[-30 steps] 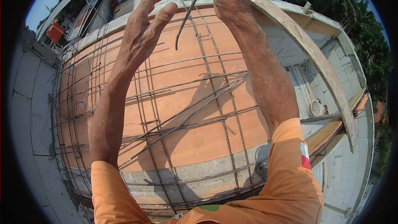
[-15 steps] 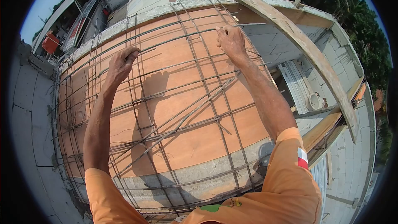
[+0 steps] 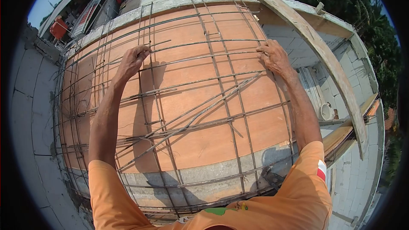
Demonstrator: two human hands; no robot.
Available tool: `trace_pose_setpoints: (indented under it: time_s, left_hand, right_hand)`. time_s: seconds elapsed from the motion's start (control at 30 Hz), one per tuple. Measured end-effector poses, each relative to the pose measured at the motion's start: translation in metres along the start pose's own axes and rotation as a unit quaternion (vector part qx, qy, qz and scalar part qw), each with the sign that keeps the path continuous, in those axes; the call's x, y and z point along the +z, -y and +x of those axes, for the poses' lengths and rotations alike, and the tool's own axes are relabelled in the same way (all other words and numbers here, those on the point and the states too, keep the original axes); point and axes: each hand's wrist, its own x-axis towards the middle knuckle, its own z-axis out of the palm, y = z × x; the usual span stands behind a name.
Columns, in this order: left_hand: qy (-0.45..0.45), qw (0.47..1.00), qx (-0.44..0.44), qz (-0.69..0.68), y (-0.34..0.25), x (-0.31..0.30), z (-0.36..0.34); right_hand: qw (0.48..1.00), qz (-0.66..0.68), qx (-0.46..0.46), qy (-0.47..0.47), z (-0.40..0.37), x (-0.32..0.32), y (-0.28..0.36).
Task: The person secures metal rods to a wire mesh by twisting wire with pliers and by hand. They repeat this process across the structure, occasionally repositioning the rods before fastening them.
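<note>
A grid of steel reinforcing bars lies over orange-brown plywood. My left hand is closed around a crosswise rebar in the upper part of the grid, near a pair of lengthwise bars. Farther right, my right hand grips the same rebar near its right end, close to the plywood's right edge. Another crosswise bar passes just below it, its end hidden by my right fingers. Several loose bars lie diagonally across the grid below my hands.
A curved wooden plank arches along the right, above a block wall. Beyond the plywood's right edge is a lower space with a white bucket. A grey block wall rises at left. Concrete edging borders the near side.
My right hand has moved right and nearer, toward the rebar's right end. The held rebar sits closer to me at its right side. The whole view has shifted slightly.
</note>
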Motion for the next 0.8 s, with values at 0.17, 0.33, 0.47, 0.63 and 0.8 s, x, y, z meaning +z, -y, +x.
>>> trace_pose_setpoints:
  time_s: [0.17,0.33,0.47,0.63,0.8]
  left_hand:
    - [-0.017,0.999,0.047,0.018,0.01,0.01,0.003]
    - [-0.033,0.995,0.047,0.076,0.009,0.014,0.003]
    - [-0.02,0.993,0.044,0.108,0.013,0.016,0.003]
    - [-0.065,0.996,0.047,0.047,0.018,0.011,-0.007]
    - [-0.124,0.985,0.065,0.096,0.033,0.014,-0.03]
  right_hand:
    - [0.992,-0.102,-0.062,-0.034,0.002,0.005,-0.001]
    - [0.988,-0.106,-0.07,-0.089,0.006,0.008,-0.012]
    - [0.992,-0.098,-0.025,-0.07,0.006,0.0,-0.008]
    - [0.992,-0.12,-0.027,-0.037,0.006,-0.004,-0.003]
    - [0.991,-0.124,-0.046,-0.027,0.004,0.003,-0.013]
